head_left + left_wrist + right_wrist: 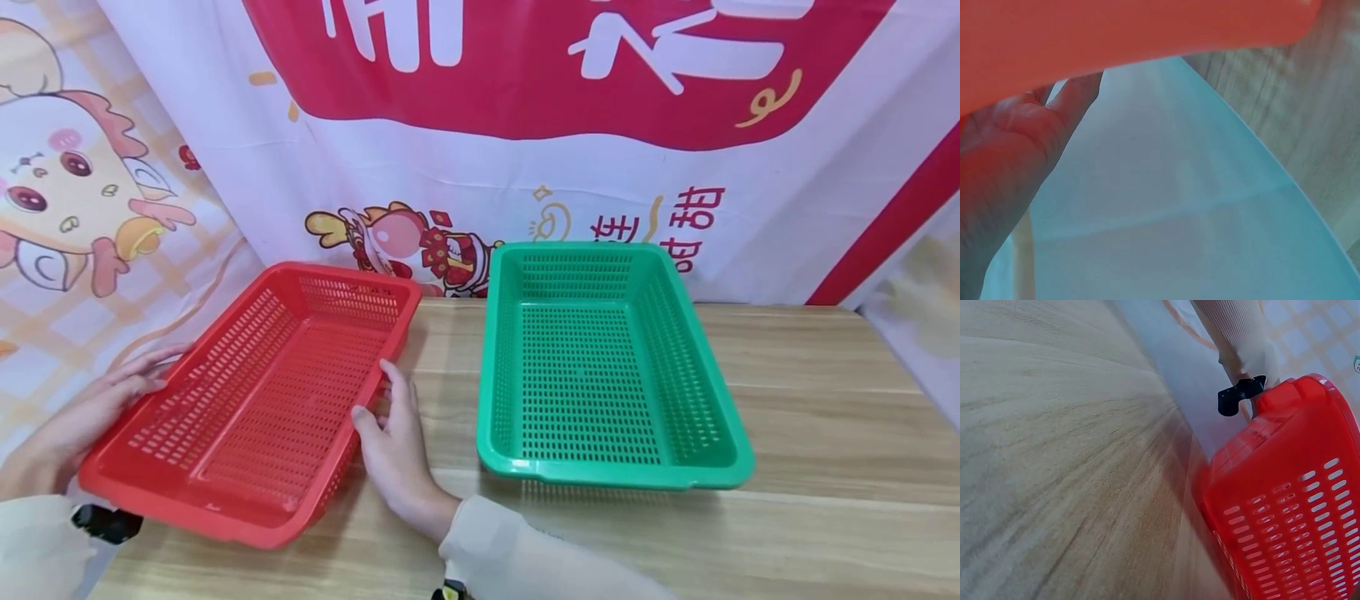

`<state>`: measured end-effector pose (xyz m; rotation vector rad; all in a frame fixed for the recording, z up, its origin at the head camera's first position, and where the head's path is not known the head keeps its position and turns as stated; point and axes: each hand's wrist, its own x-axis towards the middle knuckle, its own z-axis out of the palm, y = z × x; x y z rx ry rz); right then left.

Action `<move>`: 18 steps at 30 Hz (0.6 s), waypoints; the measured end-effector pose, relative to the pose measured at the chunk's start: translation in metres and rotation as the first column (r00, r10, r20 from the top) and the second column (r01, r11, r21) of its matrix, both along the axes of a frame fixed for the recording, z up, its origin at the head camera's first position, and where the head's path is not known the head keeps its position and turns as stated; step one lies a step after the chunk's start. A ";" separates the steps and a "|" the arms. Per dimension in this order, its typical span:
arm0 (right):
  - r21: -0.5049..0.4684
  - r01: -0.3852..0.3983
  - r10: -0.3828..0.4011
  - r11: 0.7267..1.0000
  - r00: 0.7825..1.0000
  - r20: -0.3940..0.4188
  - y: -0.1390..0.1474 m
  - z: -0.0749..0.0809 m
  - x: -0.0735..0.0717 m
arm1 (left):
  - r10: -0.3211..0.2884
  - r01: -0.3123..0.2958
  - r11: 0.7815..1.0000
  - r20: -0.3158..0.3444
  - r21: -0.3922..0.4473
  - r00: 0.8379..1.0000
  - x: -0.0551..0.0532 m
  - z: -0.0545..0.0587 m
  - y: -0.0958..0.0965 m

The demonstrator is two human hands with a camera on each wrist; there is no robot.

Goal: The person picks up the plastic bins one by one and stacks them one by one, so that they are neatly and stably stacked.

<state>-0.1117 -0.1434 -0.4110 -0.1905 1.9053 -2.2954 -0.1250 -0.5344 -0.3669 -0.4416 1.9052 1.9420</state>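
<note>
A red perforated plastic basket stands at a slant on the left part of the table, with nothing inside it. My left hand holds its left rim, and in the left wrist view that hand passes beneath the red rim, which covers the fingertips. On the opposite long side, my right hand grips the right rim, thumb and index fingertip at the edge. The right wrist view shows the basket's slotted wall close beside the wood; the right hand is almost wholly outside that view.
Right of the red basket, a green perforated basket sits on the wooden table, also holding nothing. A printed cloth hangs behind the table, and a cartoon-patterned cloth hangs along the left side.
</note>
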 end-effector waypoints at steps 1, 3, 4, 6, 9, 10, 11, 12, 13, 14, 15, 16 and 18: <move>-0.001 0.001 -0.001 1.000 1.000 0.001 0.000 -0.001 0.001 | 0.009 -0.009 1.000 0.016 0.004 1.000 0.000 -0.001 0.000; -0.007 -0.002 0.002 1.000 1.000 -0.002 -0.001 -0.002 0.002 | 0.010 -0.010 1.000 0.023 0.014 1.000 0.001 -0.002 -0.001; -0.014 -0.006 0.006 1.000 1.000 -0.003 -0.002 -0.002 0.003 | 0.015 -0.015 1.000 0.030 0.012 0.999 0.001 -0.002 -0.001; -0.030 -0.017 0.017 0.999 1.000 -0.008 -0.002 -0.003 0.004 | 0.013 -0.014 1.000 0.039 0.024 0.999 0.002 -0.003 -0.001; -0.052 -0.032 0.031 0.998 0.999 -0.016 -0.004 -0.003 0.005 | 0.018 -0.021 0.998 0.050 0.061 0.999 0.003 -0.004 -0.002; -0.055 -0.034 0.033 0.998 0.999 -0.017 -0.004 -0.004 0.005 | 0.012 -0.017 0.996 0.054 0.090 0.998 0.003 -0.004 -0.003; -0.058 -0.036 0.035 0.998 0.999 -0.018 -0.005 -0.004 0.006 | 0.006 -0.013 0.993 0.058 0.121 0.998 0.003 -0.005 -0.004; -0.058 -0.035 0.034 0.998 0.999 -0.020 -0.005 -0.004 0.006 | 0.009 -0.018 0.990 0.065 0.139 0.998 0.004 -0.005 -0.004; -0.057 -0.034 0.033 0.998 0.999 -0.023 -0.005 -0.004 0.006 | 0.005 -0.016 0.987 0.069 0.163 0.998 0.004 -0.006 -0.004; -0.055 -0.033 0.031 0.998 0.999 -0.026 -0.005 -0.004 0.006 | 0.001 -0.013 0.984 0.070 0.180 0.998 0.004 -0.006 -0.005; -0.054 -0.032 0.030 0.998 0.999 -0.027 -0.005 -0.005 0.006 | -0.004 -0.009 0.981 0.069 0.194 0.998 0.004 -0.006 -0.005; -0.053 -0.032 0.030 0.998 0.999 -0.029 -0.005 -0.005 0.006 | -0.009 -0.005 0.978 0.069 0.206 0.998 0.004 -0.006 -0.005; -0.048 -0.032 0.031 0.998 0.999 -0.032 -0.005 -0.005 0.006 | -0.008 -0.006 0.977 0.064 0.212 0.998 0.003 -0.007 -0.005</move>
